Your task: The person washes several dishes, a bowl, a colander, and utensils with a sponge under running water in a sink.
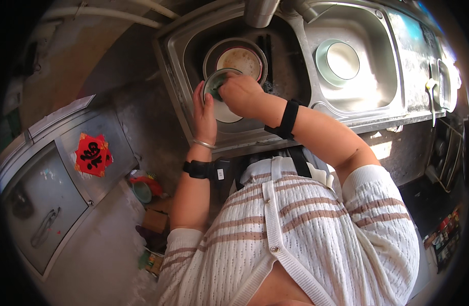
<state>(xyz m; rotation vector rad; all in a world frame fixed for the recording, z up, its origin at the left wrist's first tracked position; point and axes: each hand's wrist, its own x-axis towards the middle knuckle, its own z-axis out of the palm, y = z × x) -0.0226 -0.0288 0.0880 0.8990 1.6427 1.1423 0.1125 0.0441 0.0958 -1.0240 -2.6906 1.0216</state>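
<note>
My left hand (204,114) holds a pale bowl (227,114) by its side, tilted over the left sink basin, fingers outside and thumb near the rim. Curled fingers of my right hand (240,93) reach into that bowl. Dark green shows beside them; whether it is a scouring pad or the bowl's inside I cannot tell. Just beyond, a round metal basin (208,63) sits in the sink, and a stained white bowl with a pink rim (240,61) lies inside it. Dark chopsticks (269,57) rest to the right of the metal basin.
A faucet (260,13) overhangs the left sink basin (291,72). In the sunlit right sink basin (375,76) stand pale green and white bowls (342,61). A clear container (444,86) and a light-handled utensil (432,95) lie on the right counter. A glazed door (47,199) stands at left.
</note>
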